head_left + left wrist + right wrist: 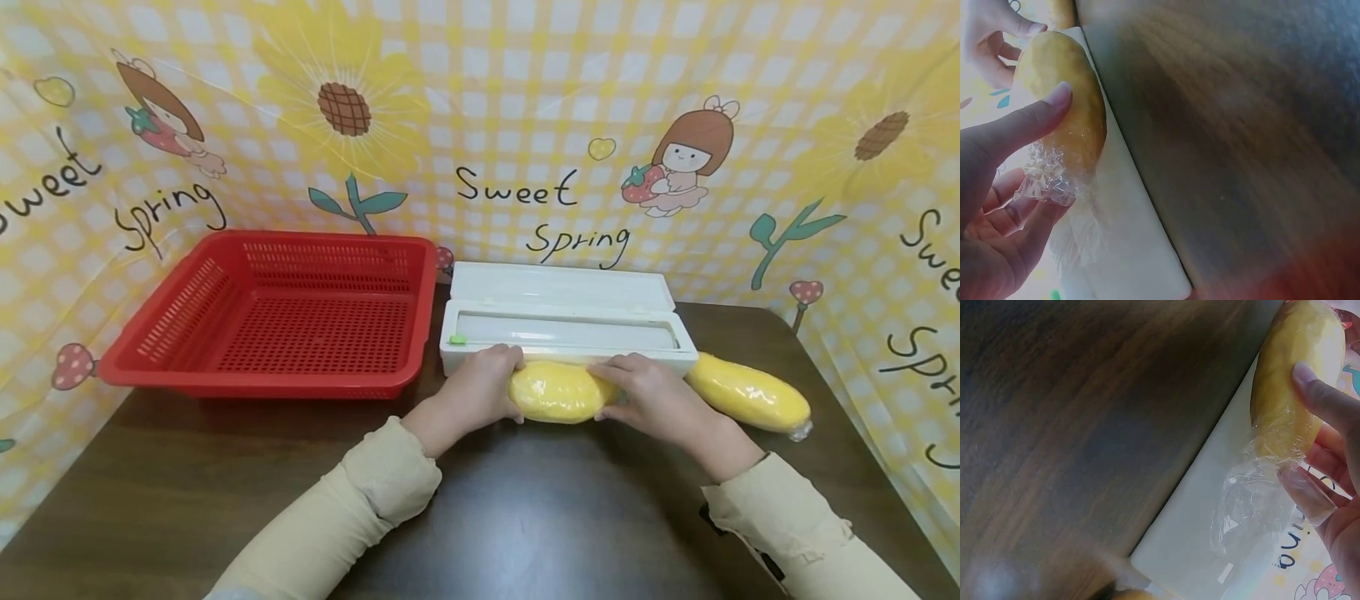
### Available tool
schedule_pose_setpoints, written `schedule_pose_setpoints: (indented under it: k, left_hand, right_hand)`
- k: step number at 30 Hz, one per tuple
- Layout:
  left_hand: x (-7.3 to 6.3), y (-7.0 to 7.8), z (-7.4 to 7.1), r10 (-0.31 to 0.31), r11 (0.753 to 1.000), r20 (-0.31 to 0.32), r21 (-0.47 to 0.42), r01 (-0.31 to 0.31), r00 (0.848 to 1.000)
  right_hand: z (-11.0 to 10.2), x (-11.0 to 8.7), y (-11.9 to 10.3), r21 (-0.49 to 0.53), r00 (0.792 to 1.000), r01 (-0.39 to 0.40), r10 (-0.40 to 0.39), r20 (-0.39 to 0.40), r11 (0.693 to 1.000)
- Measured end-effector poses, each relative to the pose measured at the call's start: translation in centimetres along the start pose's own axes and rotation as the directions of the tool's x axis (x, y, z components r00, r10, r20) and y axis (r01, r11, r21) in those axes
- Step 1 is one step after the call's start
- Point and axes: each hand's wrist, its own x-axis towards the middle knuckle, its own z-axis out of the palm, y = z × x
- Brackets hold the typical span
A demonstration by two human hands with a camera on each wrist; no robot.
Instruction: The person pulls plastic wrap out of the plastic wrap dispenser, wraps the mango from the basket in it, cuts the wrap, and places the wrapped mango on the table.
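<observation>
A yellow, oblong, melon-like piece (561, 392) with clear cling film around it is held between both hands in front of a white cling film dispenser (570, 357). My left hand (480, 390) grips its left end, thumb along its side in the left wrist view, fingers at the crumpled film (1050, 172). At the other end, my right hand (651, 396) holds it. In the right wrist view the thumb presses the yellow side, and loose film (1250, 500) trails from that end over the dispenser's white front. The dispenser's lid (562, 286) stands raised, showing the film roll (566, 329).
A second, longer yellow piece in film (750, 393) lies at the dispenser's right end. On the left stands a red perforated basket (262, 382). The brown table (517, 517) meets a checked cloth (517, 75) behind and at both sides.
</observation>
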Motion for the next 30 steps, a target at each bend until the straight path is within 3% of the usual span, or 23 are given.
schedule_pose_setpoints:
  k: [11,17,26,30]
  left_hand:
    - [0.2,0.0,0.1,-0.005,1.0,0.024,0.021,0.005,1.0]
    - [0.3,0.1,0.0,-0.002,0.999,0.067,0.038,0.0,0.998]
    - [-0.5,0.5,0.1,0.026,0.99,0.117,0.133,-0.041,0.993]
    - [-0.8,0.6,-0.4,0.054,0.988,0.093,0.138,-0.067,0.994]
  right_hand:
    - [-0.2,0.6,-0.4,-0.033,0.998,0.048,-0.047,0.038,0.998]
    - [0.1,0.5,-0.6,0.004,0.997,0.041,-0.041,0.058,0.999]
    - [0.7,0.0,-0.9,-0.005,0.997,0.042,-0.042,0.072,0.999]
    - [0.7,-0.2,-1.2,-0.042,0.996,0.011,-0.008,0.084,0.999]
